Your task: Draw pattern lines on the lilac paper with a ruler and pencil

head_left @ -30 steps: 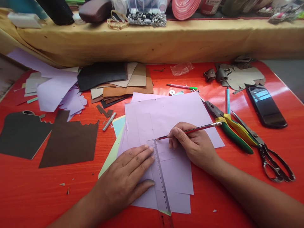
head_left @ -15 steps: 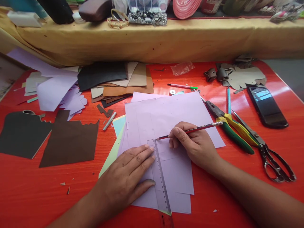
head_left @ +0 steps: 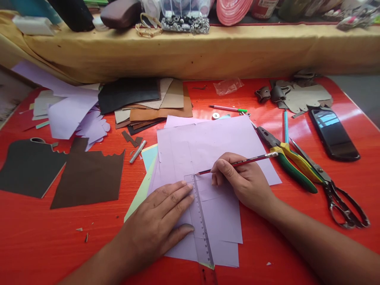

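A clear ruler (head_left: 202, 227) lies lengthwise on a stack of lilac paper (head_left: 221, 138), its near end reaching past the paper onto the red table. My left hand (head_left: 163, 217) lies flat, its fingertips pressing the ruler's left side and the paper. In my right hand (head_left: 240, 178) a dark red and black pencil (head_left: 252, 159) is pinched, its tip at the ruler's far end and its eraser end pointing right. Faint pencil lines run across the sheet near the ruler.
Pliers (head_left: 287, 158), scissors (head_left: 335, 186) and a phone (head_left: 335, 134) lie to the right. Dark leather pieces (head_left: 89, 178) lie at the left. Behind them are stacked leather (head_left: 130, 95) and cut lilac paper (head_left: 68, 113). A cloth-covered ledge (head_left: 190, 51) crosses the back.
Almost nothing differs. The view has shifted very slightly; both hands, the ruler and the pencil keep the same positions on the paper.
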Motion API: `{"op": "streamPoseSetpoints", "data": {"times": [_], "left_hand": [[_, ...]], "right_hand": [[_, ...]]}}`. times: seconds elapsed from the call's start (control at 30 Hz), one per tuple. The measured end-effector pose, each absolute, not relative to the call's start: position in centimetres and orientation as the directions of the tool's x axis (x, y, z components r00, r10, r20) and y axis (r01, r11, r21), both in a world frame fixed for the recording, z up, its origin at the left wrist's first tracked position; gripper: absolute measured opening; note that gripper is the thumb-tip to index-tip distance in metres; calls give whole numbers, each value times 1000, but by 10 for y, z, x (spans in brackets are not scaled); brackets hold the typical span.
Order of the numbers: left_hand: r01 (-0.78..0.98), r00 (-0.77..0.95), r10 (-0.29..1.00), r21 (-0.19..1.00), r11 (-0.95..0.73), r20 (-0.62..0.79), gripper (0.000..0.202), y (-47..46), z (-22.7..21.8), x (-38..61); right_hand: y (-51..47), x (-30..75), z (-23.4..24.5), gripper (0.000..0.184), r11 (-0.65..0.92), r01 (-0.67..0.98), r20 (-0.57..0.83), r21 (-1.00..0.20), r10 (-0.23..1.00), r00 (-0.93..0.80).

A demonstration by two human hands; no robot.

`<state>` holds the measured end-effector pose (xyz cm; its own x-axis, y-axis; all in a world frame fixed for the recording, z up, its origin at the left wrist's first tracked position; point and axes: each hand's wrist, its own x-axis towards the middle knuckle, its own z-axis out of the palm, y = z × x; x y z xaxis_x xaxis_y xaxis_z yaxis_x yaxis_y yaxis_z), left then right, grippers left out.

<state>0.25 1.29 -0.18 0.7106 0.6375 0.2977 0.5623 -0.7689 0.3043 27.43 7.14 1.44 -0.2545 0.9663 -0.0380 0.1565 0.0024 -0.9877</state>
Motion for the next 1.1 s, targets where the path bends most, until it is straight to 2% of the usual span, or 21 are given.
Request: {"op": "streamPoseSetpoints", "data": {"times": [0.9, 1.1], "left_hand": [[564, 711, 640, 305, -767, 293, 41, 13, -1, 3], [562, 703, 650, 336, -756, 287, 42, 11, -6, 2]], "right_hand": [[72, 273, 16, 49, 4, 182, -42, -983, 969, -245], [71, 272, 18, 49, -21, 103, -43, -994, 975, -216]]}}
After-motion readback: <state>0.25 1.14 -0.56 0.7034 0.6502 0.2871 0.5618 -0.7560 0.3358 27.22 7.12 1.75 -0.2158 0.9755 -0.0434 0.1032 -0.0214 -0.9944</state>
